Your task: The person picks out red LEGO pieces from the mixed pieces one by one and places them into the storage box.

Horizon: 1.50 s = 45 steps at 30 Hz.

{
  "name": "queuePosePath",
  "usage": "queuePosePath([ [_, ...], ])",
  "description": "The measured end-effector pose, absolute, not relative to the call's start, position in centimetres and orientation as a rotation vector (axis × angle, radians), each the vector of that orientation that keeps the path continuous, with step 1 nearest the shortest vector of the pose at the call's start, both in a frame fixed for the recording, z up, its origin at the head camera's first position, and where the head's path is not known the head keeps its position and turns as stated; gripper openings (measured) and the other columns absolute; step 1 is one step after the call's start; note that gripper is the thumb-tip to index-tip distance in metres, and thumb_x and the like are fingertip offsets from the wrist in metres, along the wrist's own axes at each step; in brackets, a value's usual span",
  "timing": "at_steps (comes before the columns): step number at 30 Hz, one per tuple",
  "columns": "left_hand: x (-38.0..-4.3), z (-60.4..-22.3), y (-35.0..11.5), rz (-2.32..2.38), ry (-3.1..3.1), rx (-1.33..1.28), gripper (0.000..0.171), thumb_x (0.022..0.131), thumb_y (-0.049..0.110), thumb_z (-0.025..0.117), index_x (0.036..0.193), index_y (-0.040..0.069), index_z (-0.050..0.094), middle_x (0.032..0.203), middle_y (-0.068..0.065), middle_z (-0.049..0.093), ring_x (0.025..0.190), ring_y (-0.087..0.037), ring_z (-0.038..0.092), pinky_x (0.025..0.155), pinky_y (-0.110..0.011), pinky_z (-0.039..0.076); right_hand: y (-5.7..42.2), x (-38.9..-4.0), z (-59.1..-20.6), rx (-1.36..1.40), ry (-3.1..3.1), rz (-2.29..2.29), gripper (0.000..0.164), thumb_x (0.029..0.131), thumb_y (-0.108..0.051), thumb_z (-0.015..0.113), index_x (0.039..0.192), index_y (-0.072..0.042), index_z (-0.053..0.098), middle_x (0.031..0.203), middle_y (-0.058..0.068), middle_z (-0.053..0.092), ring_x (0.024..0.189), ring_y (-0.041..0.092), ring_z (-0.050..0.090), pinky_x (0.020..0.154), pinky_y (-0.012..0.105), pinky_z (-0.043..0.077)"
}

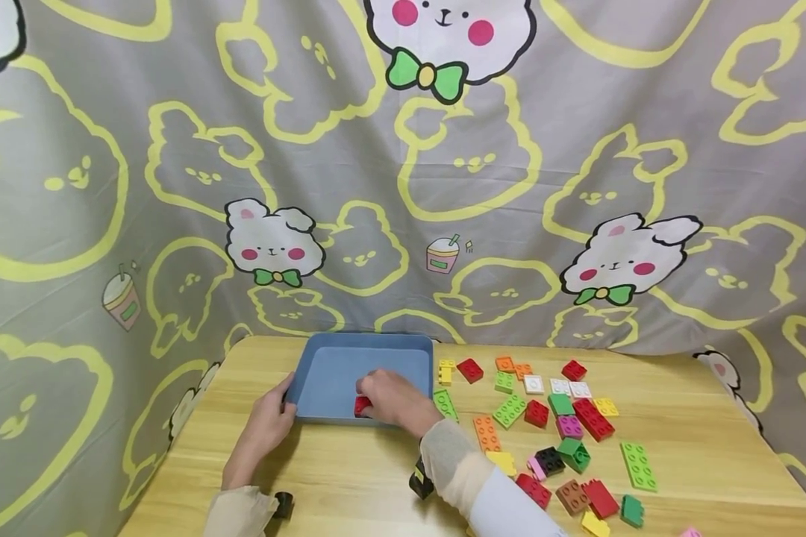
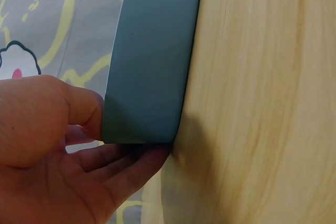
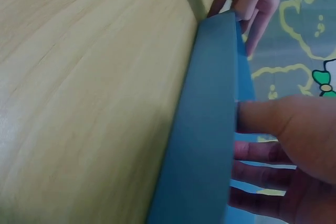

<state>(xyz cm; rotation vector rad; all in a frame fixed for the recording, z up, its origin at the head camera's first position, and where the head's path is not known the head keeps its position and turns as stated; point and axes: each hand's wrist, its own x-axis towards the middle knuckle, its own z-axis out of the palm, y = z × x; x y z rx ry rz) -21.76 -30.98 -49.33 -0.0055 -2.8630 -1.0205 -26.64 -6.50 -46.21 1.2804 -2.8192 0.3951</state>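
Note:
A shallow blue tray (image 1: 329, 373) lies on the table against the back curtain. My left hand (image 1: 269, 418) grips its front left corner; in the left wrist view the thumb is at the rim and the fingers reach under the tray's wall (image 2: 152, 61). My right hand (image 1: 391, 397) reaches over the front wall into the tray and holds a red toy building brick (image 1: 361, 406) near the front edge, partly covered by the fingers. In the right wrist view, the tray's wall (image 3: 205, 114) hides the fingertips and the brick.
Loose building bricks in several colours lie right of the tray, among them a lime green brick (image 1: 445, 406) close to its side, an orange one (image 1: 486, 432) and a long red one (image 1: 593, 419). A patterned curtain (image 1: 349, 164) hangs behind the wooden table (image 1: 349, 477).

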Motion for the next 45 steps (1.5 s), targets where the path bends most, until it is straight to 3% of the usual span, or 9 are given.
queuePosePath([
  [4,-21.7,-49.3,-30.8,-1.036,-2.871,-0.008,0.061,0.089,-0.006,0.046,0.149,-0.009,0.034,0.063,-0.013,0.056,0.043,-0.008,0.027,0.046,-0.024,0.035,-6.2,-26.4,-45.3,1.245,-2.852,0.426,0.022,0.091,-0.021,0.068,0.109,-0.009,0.073,0.099,0.003,0.071,0.086,0.015,0.064,0.072,0.028,0.055],
  [7,-21.5,-49.4,-30.8,-1.061,-2.885,0.025,0.062,0.09,-0.005,0.046,0.15,-0.007,0.033,0.05,-0.004,0.039,0.042,-0.007,0.026,0.045,-0.023,0.034,-5.8,-26.0,-44.6,1.234,-2.845,0.439,0.029,0.092,-0.021,0.066,0.118,-0.009,0.071,0.111,0.005,0.07,0.096,0.017,0.065,0.08,0.03,0.056],
  [10,-21.5,-49.4,-30.9,-1.073,-2.875,0.022,0.062,0.09,-0.006,0.046,0.15,-0.008,0.032,0.073,-0.016,0.06,0.043,-0.008,0.028,0.044,-0.023,0.034,-5.2,-25.5,-43.9,1.247,-2.81,0.456,0.029,0.092,-0.022,0.066,0.119,-0.01,0.07,0.113,0.005,0.069,0.094,0.015,0.065,0.078,0.028,0.055],
  [14,-21.6,-49.3,-31.1,-1.078,-2.858,-0.002,0.061,0.09,-0.006,0.046,0.15,-0.01,0.032,0.123,-0.033,0.056,0.045,-0.009,0.032,0.043,-0.024,0.036,-4.0,-24.6,-43.1,1.26,-2.73,0.554,0.028,0.092,-0.02,0.067,0.118,-0.01,0.071,0.113,0.005,0.068,0.086,0.012,0.063,0.071,0.023,0.054],
  [25,-21.6,-49.2,-31.3,-1.031,-2.854,0.008,0.061,0.089,-0.005,0.045,0.149,-0.01,0.033,0.118,-0.036,0.058,0.045,-0.013,0.031,0.049,-0.029,0.037,0.4,-21.8,-41.8,1.171,-2.67,0.739,0.027,0.094,-0.024,0.064,0.117,-0.011,0.07,0.114,0.002,0.062,0.086,0.01,0.061,0.071,0.023,0.055],
  [29,-21.7,-49.5,-31.2,-0.993,-2.851,-0.004,0.06,0.089,-0.005,0.046,0.148,-0.011,0.035,0.126,-0.038,0.055,0.07,-0.028,0.054,0.056,-0.032,0.04,2.2,-20.9,-41.7,1.133,-2.687,0.716,0.027,0.093,-0.025,0.066,0.116,-0.011,0.07,0.113,0.002,0.062,0.085,0.01,0.061,0.071,0.024,0.056],
  [32,-22.0,-49.7,-31.0,-0.986,-2.851,-0.027,0.06,0.089,-0.005,0.046,0.148,-0.012,0.035,0.142,-0.037,0.041,0.097,-0.036,0.053,0.06,-0.034,0.041,3.3,-20.3,-41.6,1.119,-2.695,0.698,0.027,0.092,-0.023,0.067,0.116,-0.011,0.07,0.112,0.002,0.062,0.083,0.009,0.061,0.07,0.025,0.056],
  [43,-21.8,-49.5,-31.1,-1.007,-2.858,0.005,0.06,0.089,-0.005,0.047,0.148,-0.011,0.035,0.144,-0.036,0.04,0.092,-0.034,0.053,0.059,-0.034,0.041,6.9,-17.7,-40.4,1.041,-2.848,0.662,0.034,0.092,-0.027,0.067,0.123,-0.013,0.067,0.119,0.003,0.063,0.103,0.018,0.061,0.084,0.038,0.056],
  [45,-21.8,-49.4,-31.2,-1.021,-2.861,0.013,0.061,0.09,-0.004,0.047,0.149,-0.01,0.034,0.144,-0.036,0.04,0.078,-0.03,0.054,0.055,-0.032,0.04,7.7,-17.2,-40.2,1.032,-2.865,0.65,0.034,0.09,-0.026,0.069,0.122,-0.013,0.068,0.117,0.002,0.062,0.101,0.017,0.061,0.083,0.038,0.056],
])
